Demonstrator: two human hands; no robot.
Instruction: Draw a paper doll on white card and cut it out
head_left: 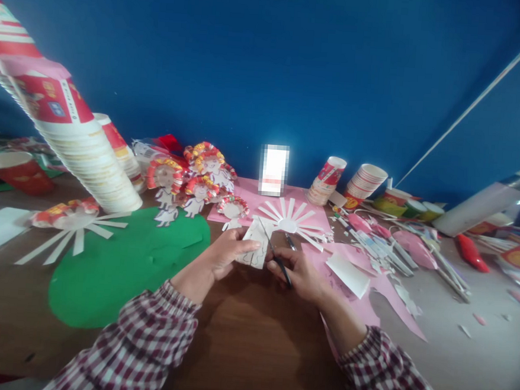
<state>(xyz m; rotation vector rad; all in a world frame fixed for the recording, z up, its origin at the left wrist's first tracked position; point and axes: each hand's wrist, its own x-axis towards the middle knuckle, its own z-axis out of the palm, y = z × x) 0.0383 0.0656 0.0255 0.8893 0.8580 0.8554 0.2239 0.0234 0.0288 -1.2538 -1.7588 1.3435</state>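
Note:
My left hand (224, 253) pinches a small white piece of paper (255, 248) with drawn lines on it, at the middle of the view. Black-handled scissors (285, 269) are in my right hand (301, 275), its fingers wrapped round the handles. Their blades point up and left across the right side of the paper. Just behind lies a white paper cup cut into spread strips (287, 223), resting on a pink sheet (246, 195).
A green sheet (125, 269) lies at the left, near a second strip-cut cup (77, 221). Decorated paper figures (200, 194) stand behind it. A tall leaning cup stack (97, 160) rises at left. Smaller cup stacks (365, 184), pink scraps (395, 296) and a red object (472, 252) are at right.

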